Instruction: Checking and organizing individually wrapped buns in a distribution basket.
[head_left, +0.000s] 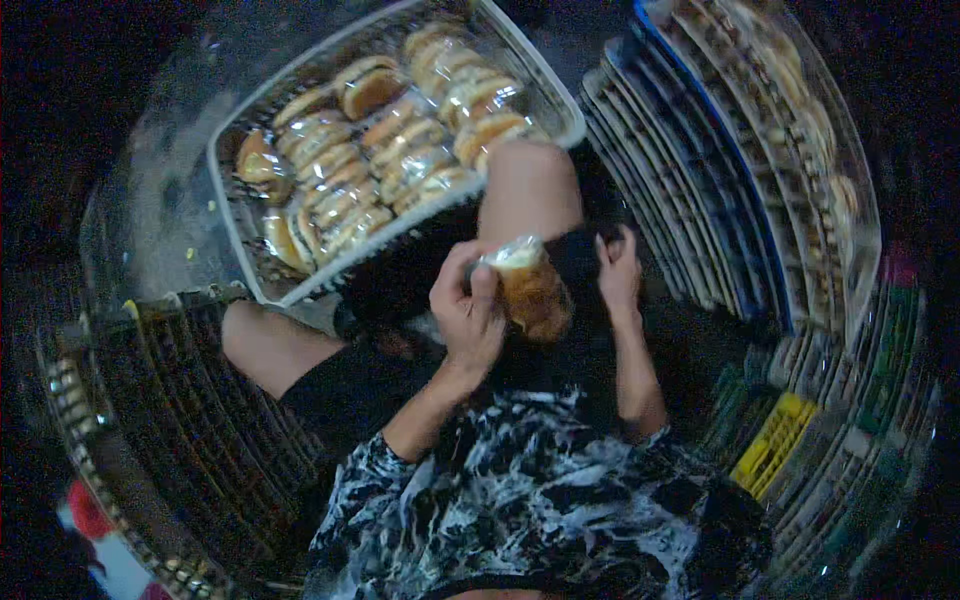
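My left hand (471, 307) grips a browned bun (534, 296) at its upper left side, over my lap. Shiny clear plastic film (517, 251) shows at the bun's top end. To the right of the bun, apart from it, is my right hand (621, 274), fingers partly bent with a gap between them. Nothing is visible in it, though the picture is blurred. Beyond my knees sits a clear plastic tray (232, 217) with a pale rim, slightly tilted in view. Rows of round filled buns (409, 150) in glossy clear wrapping lie inside.
At the right rises a stack of slatted plastic crates (675, 180), with buns (795, 67) in the top one. A dark crate stack (202, 390) stands at the left. A yellow crate (772, 446) shows at lower right. My bare knee (529, 184) touches the tray's near corner in view.
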